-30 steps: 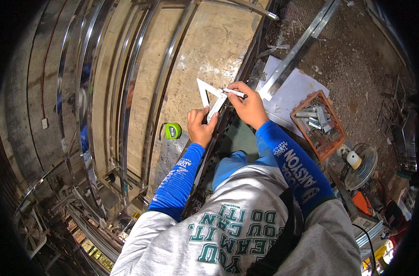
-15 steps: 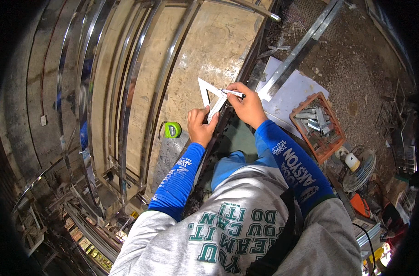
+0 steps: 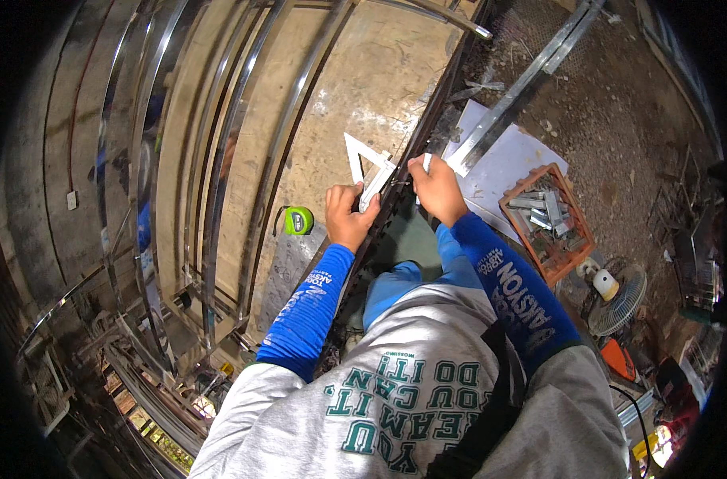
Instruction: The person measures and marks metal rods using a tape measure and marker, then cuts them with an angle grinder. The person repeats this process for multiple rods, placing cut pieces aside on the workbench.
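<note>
My left hand (image 3: 349,217) is closed on a white triangular set square (image 3: 355,156), thumb and fingers gripping its near end. The square lies at the right edge of the worn wooden bench (image 3: 363,96), along a short pale bar-like piece whose kind I cannot make out. Just past that edge, my right hand (image 3: 441,191) is closed around a white marker (image 3: 426,162), mostly hidden by the fingers. A green tape measure (image 3: 298,221) rests on the bench to the left of my left hand.
Long shiny metal tubes (image 3: 234,120) run along the bench on the left. At right are a white sheet (image 3: 491,172), a metal channel (image 3: 499,108), an orange crate (image 3: 525,239) of metal offcuts and a fan (image 3: 619,297).
My right hand has moved right with the marker, off the square and past the bench edge. My left hand and the square stay in nearly the same place.
</note>
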`<state>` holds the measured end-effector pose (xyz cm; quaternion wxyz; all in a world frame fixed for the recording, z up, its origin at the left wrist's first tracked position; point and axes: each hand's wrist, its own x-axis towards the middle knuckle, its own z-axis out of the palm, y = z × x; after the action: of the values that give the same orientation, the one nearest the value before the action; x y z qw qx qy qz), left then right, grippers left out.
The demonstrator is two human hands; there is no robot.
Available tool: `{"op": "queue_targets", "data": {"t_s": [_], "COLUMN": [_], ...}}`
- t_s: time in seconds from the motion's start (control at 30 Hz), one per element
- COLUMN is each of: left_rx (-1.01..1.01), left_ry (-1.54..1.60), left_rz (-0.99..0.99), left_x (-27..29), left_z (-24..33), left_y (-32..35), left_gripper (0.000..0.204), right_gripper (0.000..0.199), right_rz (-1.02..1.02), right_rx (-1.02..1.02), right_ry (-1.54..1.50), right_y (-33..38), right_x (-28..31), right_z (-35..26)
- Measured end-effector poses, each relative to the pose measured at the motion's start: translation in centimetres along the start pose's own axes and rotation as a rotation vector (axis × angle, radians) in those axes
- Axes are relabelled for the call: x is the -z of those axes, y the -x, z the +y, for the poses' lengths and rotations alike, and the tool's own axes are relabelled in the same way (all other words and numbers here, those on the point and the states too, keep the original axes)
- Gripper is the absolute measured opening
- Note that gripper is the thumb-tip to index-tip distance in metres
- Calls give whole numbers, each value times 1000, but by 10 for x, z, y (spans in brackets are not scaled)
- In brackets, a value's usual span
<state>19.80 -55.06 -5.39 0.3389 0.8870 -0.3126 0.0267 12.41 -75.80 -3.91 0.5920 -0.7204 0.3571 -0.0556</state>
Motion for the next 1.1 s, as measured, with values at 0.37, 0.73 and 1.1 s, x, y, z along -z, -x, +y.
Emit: {"op": "queue_targets", "data": {"t_s": [0.37,0.73,1.1], "left_rx": [167,159,36], "left_ry": [164,-30,-54], "left_rz": [-184,-260,-109], "left_x": [28,50,36], "left_z": [-9,-8,-9], "left_y": [7,12,28], "left_gripper": [53,35,13], "right_gripper": [26,22,22], "right_rz": [-225,-241,-225], "right_rx": [-114,-163,-134], "right_ry": [-189,-319,-318], "right_y": [-14,-17,-13], "right_x": [-27,-45,-43], "right_z": [19,37,36]}}
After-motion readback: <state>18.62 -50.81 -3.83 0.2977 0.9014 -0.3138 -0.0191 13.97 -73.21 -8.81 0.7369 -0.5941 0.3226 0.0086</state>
